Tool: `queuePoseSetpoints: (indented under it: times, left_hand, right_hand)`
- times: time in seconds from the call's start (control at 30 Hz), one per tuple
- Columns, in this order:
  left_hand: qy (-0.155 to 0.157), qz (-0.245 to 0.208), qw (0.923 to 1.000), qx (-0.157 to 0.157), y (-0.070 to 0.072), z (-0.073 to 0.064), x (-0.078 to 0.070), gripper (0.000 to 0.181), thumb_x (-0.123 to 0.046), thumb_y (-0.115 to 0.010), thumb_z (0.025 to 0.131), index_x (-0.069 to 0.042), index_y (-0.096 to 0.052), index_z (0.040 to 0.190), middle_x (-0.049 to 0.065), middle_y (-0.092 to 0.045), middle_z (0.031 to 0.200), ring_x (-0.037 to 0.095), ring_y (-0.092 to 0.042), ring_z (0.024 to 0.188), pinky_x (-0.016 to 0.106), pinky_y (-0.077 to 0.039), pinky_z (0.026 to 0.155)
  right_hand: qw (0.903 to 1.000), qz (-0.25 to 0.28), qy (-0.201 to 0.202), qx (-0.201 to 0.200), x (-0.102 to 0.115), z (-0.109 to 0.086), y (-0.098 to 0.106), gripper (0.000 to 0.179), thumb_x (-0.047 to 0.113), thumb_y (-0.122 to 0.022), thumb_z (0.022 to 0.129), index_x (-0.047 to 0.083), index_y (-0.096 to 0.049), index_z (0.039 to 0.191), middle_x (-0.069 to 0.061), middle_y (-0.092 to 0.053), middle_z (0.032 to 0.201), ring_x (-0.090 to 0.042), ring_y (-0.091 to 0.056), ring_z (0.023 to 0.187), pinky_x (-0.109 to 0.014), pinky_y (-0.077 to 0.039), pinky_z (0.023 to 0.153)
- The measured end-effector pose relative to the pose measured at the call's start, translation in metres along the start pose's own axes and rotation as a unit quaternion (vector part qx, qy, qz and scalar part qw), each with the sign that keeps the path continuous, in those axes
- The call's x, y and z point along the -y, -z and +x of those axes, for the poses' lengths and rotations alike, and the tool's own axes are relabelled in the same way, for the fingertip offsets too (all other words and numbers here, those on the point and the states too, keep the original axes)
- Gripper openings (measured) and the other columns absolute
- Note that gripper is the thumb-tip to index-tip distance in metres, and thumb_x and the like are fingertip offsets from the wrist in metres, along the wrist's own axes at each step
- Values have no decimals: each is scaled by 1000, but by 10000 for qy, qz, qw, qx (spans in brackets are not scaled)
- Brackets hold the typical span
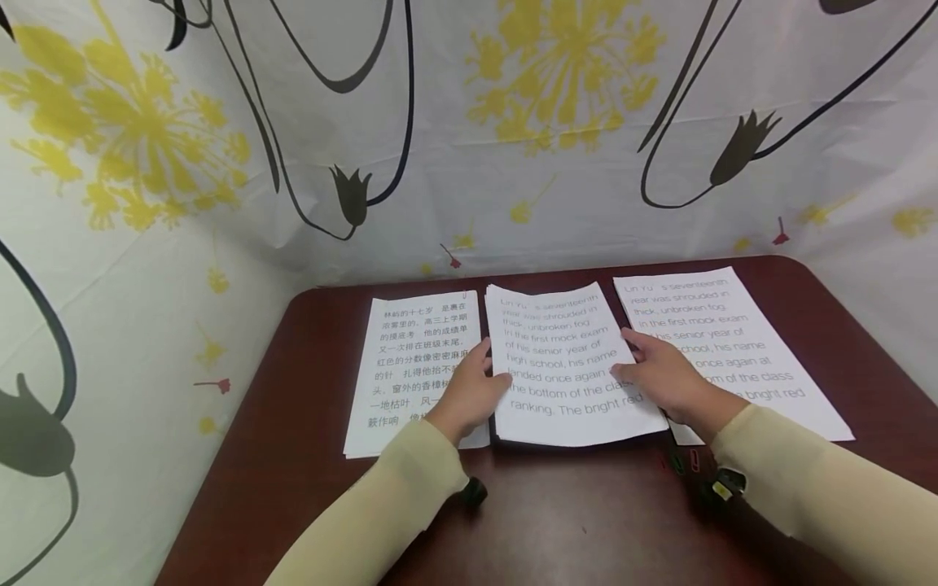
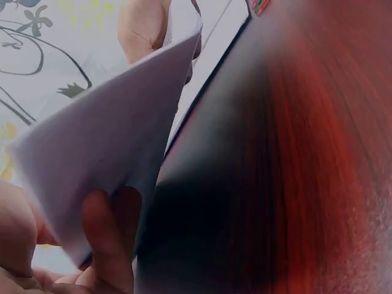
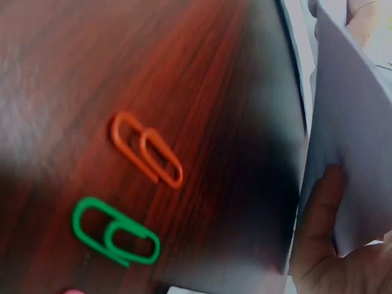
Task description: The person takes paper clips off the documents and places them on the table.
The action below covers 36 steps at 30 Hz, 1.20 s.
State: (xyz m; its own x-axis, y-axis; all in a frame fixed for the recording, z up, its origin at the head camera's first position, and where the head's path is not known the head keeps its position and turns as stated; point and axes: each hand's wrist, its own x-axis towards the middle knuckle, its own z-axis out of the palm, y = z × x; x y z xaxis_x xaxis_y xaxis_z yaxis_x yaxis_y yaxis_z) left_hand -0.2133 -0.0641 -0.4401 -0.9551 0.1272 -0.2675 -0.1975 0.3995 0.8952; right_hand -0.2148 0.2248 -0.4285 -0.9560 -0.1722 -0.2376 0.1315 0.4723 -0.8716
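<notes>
So that nothing slips, perhaps, the left hand [image 1: 467,395] and right hand [image 1: 662,376] pinch both sides of the middle papers [image 1: 557,350] near the far edge of the table [image 1: 572,513].

Dark English and Chinese print on white paper.
The raised white rectangular paper sheet [image 1: 557,358] reads "Lin Yu s seventeenth year was shrouded in thick, unbroken fog. In the first mock exam", its last line ending "The bright red". Right of it, the flat white English-printed paper [image 1: 692,305] carries the same opening, lower lines partly covered. Left of it, the flat white Chinese-printed paper [image 1: 406,358] shows "的十七岁" and "高三上学期".
</notes>
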Motion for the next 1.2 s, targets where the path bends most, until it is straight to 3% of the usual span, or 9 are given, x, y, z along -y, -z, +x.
queuePoseSetpoints:
  times: [0.07,0.13,0.23,0.3,0.37,0.63,0.77,0.9,1.2]
  left_hand:
    - [6,85,10000,5,0,2,0,77,-20,-60,103,-14,-22,170,14,-51,159,28,-47,148,49,-34,126]
    - [-4,103,9999,31,1,3,-1,77,-19,-60,103,-13,-21,170,13,-57,154,26,-59,133,48,-46,116]
    - [15,66,9999,75,3,4,-2,77,-18,-59,104,-13,-20,170,11,-60,150,22,-71,101,40,-62,86]
    - [-10,-3,10000,89,3,5,-3,76,-17,-57,105,-12,-18,170,13,-59,149,21,-72,83,35,-62,67]
    - [-68,-13,9999,76,3,5,-4,76,-15,-57,105,-11,-18,170,14,-58,149,20,-71,77,32,-61,61]
    - [-164,155,9997,0,6,5,-7,76,-13,-54,106,-14,-14,171,15,-55,151,19,-71,82,33,-64,68]
    - [-131,326,9992,-195,12,4,-9,77,-15,-54,106,-18,-14,171,11,-56,151,24,-72,80,35,-64,70]
    - [-118,439,9980,-446,19,1,-12,77,-20,-55,106,-21,-16,171,6,-57,150,26,-74,91,34,-62,76]
    - [-289,477,9937,-976,39,-5,-9,74,-31,-60,105,-30,-23,169,-2,-59,147,18,-68,108,41,-58,94]
  right_hand:
    - [9999,-159,-12,-30,-1,2,1,80,9,-57,106,-8,-7,165,-38,-55,143,-19,-76,93,-31,-63,73]
    - [9996,-285,-18,-81,-1,5,2,80,9,-57,105,-8,-8,165,-38,-56,141,-20,-76,94,-31,-63,73]
    - [9986,-496,-36,-187,0,7,3,78,9,-58,105,-9,-11,165,-38,-56,138,-22,-74,96,-30,-62,74]
    - [9978,-619,-71,-237,1,8,3,77,10,-58,105,-10,-13,164,-38,-56,137,-24,-73,98,-31,-61,76]
    - [9970,-715,-95,-268,2,7,4,77,10,-59,104,-11,-15,163,-37,-56,135,-27,-72,101,-32,-60,79]
    - [9951,-931,-123,-292,4,3,6,79,13,-59,105,-12,-13,163,-39,-54,137,-39,-68,113,-41,-60,85]
    - [9932,-1095,-252,-297,6,0,8,83,22,-59,106,-9,-10,165,-42,-48,145,-49,-61,125,-54,-58,95]
    - [9928,-1103,-332,-314,11,-4,7,88,27,-59,105,-7,-4,166,-44,-41,152,-57,-50,137,-65,-50,107]
    - [9950,-906,-33,-412,28,-15,-3,89,31,-62,105,-3,-9,167,-39,-40,157,-55,-44,144,-67,-45,112]
